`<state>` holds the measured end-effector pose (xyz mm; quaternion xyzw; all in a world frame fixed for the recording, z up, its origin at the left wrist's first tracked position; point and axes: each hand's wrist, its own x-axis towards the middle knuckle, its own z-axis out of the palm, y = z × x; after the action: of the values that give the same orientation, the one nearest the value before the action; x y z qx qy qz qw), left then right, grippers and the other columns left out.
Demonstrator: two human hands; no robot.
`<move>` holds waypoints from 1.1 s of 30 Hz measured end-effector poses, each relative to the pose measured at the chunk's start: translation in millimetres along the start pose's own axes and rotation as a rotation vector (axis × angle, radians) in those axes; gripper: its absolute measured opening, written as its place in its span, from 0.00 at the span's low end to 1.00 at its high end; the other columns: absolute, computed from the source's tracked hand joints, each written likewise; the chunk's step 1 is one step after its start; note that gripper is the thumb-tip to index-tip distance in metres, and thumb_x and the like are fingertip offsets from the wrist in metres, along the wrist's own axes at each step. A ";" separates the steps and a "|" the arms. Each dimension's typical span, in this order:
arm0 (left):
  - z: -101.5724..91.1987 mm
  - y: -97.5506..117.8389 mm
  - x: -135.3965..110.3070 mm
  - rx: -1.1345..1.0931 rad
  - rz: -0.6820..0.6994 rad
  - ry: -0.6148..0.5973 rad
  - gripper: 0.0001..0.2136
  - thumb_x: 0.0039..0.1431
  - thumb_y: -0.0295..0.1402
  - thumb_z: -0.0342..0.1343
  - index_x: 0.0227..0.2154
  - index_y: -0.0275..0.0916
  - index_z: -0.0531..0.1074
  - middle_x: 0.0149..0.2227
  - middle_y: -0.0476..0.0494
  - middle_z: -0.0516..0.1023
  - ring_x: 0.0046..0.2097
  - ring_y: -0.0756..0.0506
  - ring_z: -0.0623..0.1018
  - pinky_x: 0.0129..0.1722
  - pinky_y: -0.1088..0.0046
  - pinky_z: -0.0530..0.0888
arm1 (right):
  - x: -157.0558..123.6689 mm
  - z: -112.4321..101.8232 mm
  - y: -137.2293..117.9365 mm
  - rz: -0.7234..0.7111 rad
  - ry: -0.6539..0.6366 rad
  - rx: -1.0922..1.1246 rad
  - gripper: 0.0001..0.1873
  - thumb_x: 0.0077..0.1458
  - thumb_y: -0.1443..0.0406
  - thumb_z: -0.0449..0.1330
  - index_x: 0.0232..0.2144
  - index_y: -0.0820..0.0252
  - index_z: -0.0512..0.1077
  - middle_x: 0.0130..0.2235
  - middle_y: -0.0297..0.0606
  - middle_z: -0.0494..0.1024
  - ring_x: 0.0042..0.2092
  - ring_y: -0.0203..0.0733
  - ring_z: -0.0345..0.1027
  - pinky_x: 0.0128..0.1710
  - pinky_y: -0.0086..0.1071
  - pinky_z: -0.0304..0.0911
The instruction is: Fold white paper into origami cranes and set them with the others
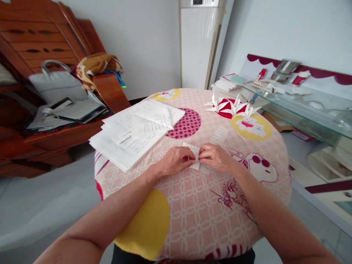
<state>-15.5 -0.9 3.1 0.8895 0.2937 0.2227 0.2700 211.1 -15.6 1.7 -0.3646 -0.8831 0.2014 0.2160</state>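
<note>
- Left hand (177, 160) pinched on a small white paper (194, 149);
- right hand (216, 157) pinched just beside it on the same paper;
- this paper well in from the table's near edge;
- stacked sheets (143, 141) by the left edge; folded paper shapes (237, 107) near the far right edge.

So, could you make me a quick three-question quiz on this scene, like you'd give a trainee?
1. Short answer: what do the left hand and the right hand hold together?
2. True or false: the pile of text sheets lies to the right of both hands.
3. Multiple choice: where on the table do the folded white paper figures stand?
a) at the near edge
b) toward the far right
c) on top of the text sheets

Key:
1. A small piece of white paper.
2. False: it lies toward the left.
3. b
</note>
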 end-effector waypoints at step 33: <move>18.3 0.7 7.1 0.122 -0.284 0.199 0.06 0.54 0.28 0.58 0.23 0.36 0.71 0.29 0.47 0.72 0.31 0.49 0.71 0.32 0.72 0.67 | 9.1 8.5 -18.1 0.604 -0.039 0.228 0.11 0.53 0.68 0.59 0.19 0.62 0.72 0.16 0.32 0.71 0.18 0.32 0.62 0.20 0.26 0.52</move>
<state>0.1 -3.2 -8.6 0.8273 0.4548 0.2511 0.2138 190.7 -22.5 6.1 -0.5795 -0.7108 0.3610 0.1688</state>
